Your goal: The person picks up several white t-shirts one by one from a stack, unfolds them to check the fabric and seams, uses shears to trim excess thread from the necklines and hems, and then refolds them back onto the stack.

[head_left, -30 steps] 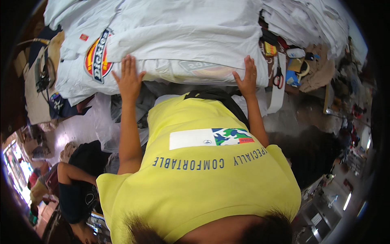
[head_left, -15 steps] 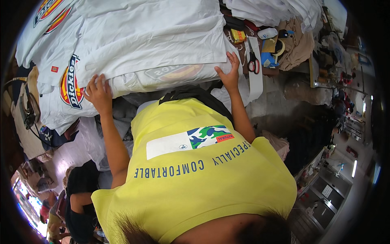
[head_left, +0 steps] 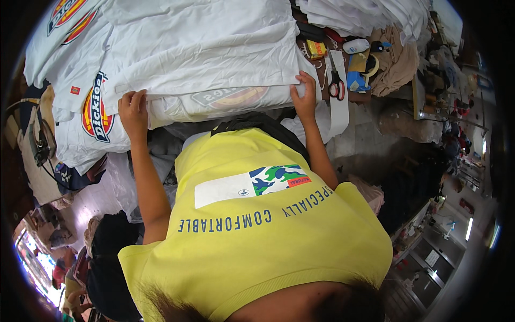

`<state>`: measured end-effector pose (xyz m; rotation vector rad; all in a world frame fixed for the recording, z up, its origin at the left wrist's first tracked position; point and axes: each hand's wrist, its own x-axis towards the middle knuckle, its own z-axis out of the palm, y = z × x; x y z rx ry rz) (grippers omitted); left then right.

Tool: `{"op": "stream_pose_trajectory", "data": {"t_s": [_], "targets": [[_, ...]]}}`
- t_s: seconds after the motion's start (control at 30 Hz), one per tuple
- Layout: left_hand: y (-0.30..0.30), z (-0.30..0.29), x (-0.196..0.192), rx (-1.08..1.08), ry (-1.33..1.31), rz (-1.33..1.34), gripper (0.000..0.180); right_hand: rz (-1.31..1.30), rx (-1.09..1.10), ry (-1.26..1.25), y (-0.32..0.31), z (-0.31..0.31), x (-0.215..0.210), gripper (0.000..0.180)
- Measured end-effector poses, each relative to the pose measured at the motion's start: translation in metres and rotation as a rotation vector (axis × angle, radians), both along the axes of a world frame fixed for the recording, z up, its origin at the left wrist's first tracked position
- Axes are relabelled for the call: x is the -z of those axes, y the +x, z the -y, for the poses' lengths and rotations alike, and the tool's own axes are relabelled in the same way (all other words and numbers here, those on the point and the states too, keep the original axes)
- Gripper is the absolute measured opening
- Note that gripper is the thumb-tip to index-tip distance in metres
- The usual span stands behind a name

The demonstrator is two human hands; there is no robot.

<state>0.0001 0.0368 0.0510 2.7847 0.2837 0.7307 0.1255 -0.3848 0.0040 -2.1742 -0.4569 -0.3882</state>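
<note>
A white T-shirt (head_left: 209, 48) lies spread over a stack of white printed garments, its bottom hem running across in front of me. My left hand (head_left: 133, 110) has its fingers closed on the hem's left part. At the other end my right hand (head_left: 304, 99) pinches the hem near its right corner. Below that edge, a folded white garment (head_left: 177, 110) with a faded print shows along the stack's front. A white garment with a bright red, yellow and blue print (head_left: 97, 110) hangs just left of my left hand.
Right of the stack lie black-and-red scissors (head_left: 336, 88) on a white strip, a yellow packet (head_left: 315, 49), a white bottle-like thing (head_left: 355, 46) and a tape roll (head_left: 372, 64). More white cloth (head_left: 365, 16) is heaped behind them. An iron (head_left: 42, 145) sits at the far left.
My left hand has moved slightly right and up, its spread fingers now closed on the hem. My right hand's fingers have drawn in from flat to a pinch at the hem's corner.
</note>
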Motion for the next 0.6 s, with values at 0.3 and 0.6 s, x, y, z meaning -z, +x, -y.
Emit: {"op": "stream_pose_trajectory", "data": {"t_s": [0.3,0.6], "targets": [[0.033,-0.056,-0.016,0.024,0.226,-0.080,0.008,-0.197,0.125,-0.005,0.057,-0.004,-0.012,0.016],[0.007,-0.074,-0.014,0.131,0.130,-0.001,0.024,-0.398,0.107,-0.057,0.081,0.004,-0.001,0.022]]}}
